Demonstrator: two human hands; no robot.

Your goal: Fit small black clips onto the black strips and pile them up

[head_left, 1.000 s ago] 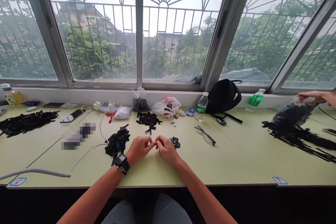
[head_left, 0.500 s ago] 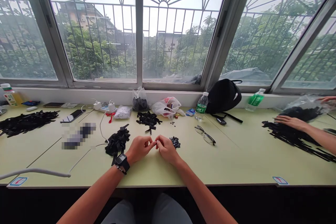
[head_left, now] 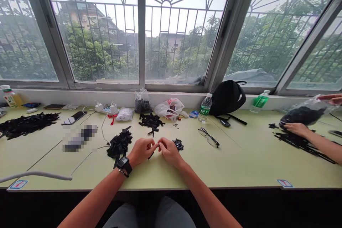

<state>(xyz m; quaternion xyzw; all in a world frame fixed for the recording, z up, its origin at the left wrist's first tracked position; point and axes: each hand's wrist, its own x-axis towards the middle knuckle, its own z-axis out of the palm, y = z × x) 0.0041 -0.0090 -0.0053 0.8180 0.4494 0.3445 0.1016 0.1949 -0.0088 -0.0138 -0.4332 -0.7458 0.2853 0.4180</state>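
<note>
My left hand (head_left: 143,150) and my right hand (head_left: 168,150) meet at their fingertips over the green table (head_left: 229,164), both pinched on a small black strip (head_left: 151,155) that hangs below them. A black watch (head_left: 124,165) is on my left wrist. A heap of black ribbon pieces (head_left: 119,144) lies just left of my left hand. A small cluster of dark beads (head_left: 178,145) sits just right of my right hand. Another pile of black pieces (head_left: 151,121) lies farther back.
Eyeglasses (head_left: 208,137), a water bottle (head_left: 205,108), a black bag (head_left: 226,98), plastic bags (head_left: 169,108), phones (head_left: 73,118) and a white cable (head_left: 34,175) lie around. At the far right another person's hands (head_left: 297,128) handle a clear bag of black pieces (head_left: 303,114). More black strips (head_left: 25,124) lie far left.
My hands have stayed pinched together; a black strip now dangles below them. The other person's hands at the right have gathered their black strips toward the bag.
</note>
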